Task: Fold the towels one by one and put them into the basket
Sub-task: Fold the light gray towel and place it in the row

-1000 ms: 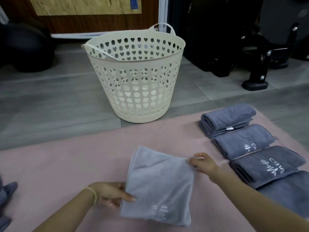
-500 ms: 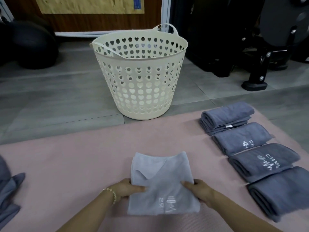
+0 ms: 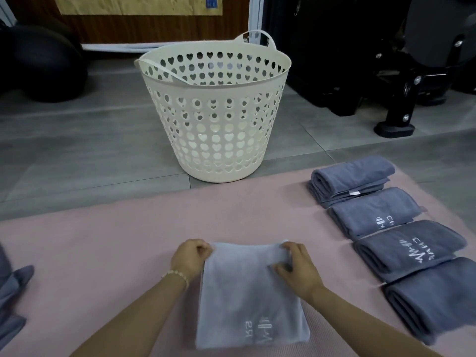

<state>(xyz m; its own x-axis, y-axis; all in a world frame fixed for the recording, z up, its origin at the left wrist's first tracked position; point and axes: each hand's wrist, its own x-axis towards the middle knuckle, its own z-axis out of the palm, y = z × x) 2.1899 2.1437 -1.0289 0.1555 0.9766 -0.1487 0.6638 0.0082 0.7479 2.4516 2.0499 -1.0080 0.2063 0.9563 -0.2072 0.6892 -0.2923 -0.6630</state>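
The light grey towel (image 3: 247, 300) lay on the pink mat (image 3: 103, 240), near the middle of its near edge, folded to a rough rectangle with white lettering at its near end. The left hand (image 3: 190, 258) gripped the towel's far left corner, fingers curled round the cloth. The right hand (image 3: 296, 269) pinched the far right corner, its thumb lying on the top layer. A beaded bracelet (image 3: 176, 275) sat on the left wrist.

Along the mat's right edge four folded dark grey towels lay in a row, each just beside the next: the farthest (image 3: 350, 176) near the far right corner, then a second (image 3: 373, 210) and a third (image 3: 407, 248) with white lettering, and the nearest (image 3: 438, 297), somewhat blurred. At the mat's left edge a loose heap of dark grey cloth (image 3: 10, 292) was partly cut off by the frame.

The cream basket (image 3: 213, 130), pierced with hearts and round holes, stood upright on the grey floor (image 3: 77, 150) just beyond the mat's far edge, straight ahead of the hands. Bare mat lay between towel and basket. Through its holes I could not tell what it held. Behind it, a black ball (image 3: 41, 63) sat to the left and black equipment (image 3: 399, 73) to the right, both well apart from the mat.
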